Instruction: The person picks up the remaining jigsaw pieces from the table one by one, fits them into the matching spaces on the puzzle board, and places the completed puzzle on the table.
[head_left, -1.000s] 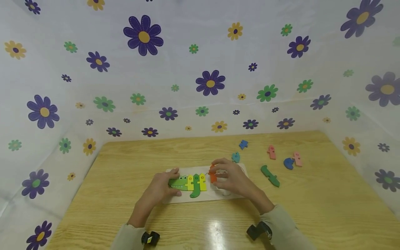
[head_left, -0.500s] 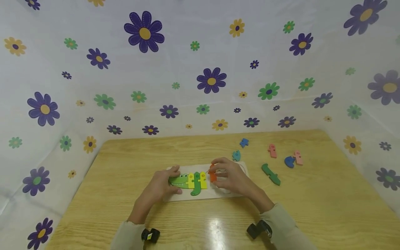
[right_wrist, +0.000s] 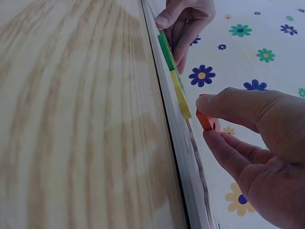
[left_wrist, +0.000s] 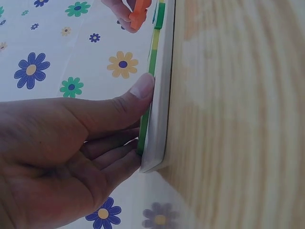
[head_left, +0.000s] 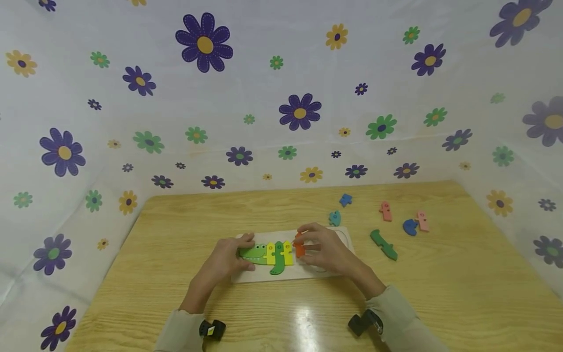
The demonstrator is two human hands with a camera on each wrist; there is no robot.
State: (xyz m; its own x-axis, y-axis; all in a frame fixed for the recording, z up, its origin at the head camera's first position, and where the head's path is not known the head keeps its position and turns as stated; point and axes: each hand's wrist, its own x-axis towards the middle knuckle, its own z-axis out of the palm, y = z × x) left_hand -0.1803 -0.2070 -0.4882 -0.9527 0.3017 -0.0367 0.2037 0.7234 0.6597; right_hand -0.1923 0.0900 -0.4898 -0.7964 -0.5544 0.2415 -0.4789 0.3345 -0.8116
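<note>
A pale wooden puzzle board [head_left: 264, 278] lies on the table with a crocodile picture partly laid in. My left hand [head_left: 222, 259] holds its left end, thumb and fingers on either side of the green crocodile head piece [head_left: 253, 255]. Beside the head sit a yellow piece [head_left: 270, 254], a green piece with a leg [head_left: 278, 259] and another yellow piece [head_left: 288, 253]. Between thumb and fingertips, my right hand [head_left: 329, 250] pinches an orange puzzle piece [right_wrist: 205, 119], just above the board and right of the last yellow one. The right hand covers much of the board's right part.
Loose pieces lie behind and right of the board: a teal one [head_left: 335, 218], a small blue one [head_left: 346, 200], a red one [head_left: 385, 211], a rounded blue one [head_left: 410, 227], a pink one [head_left: 422, 221] and a long dark green one [head_left: 383, 245]. A flowered sheet [head_left: 237, 127] surrounds the table.
The head view has shifted slightly. Both hands keep nearly the same place over the board, the right still pinching the orange puzzle piece.
</note>
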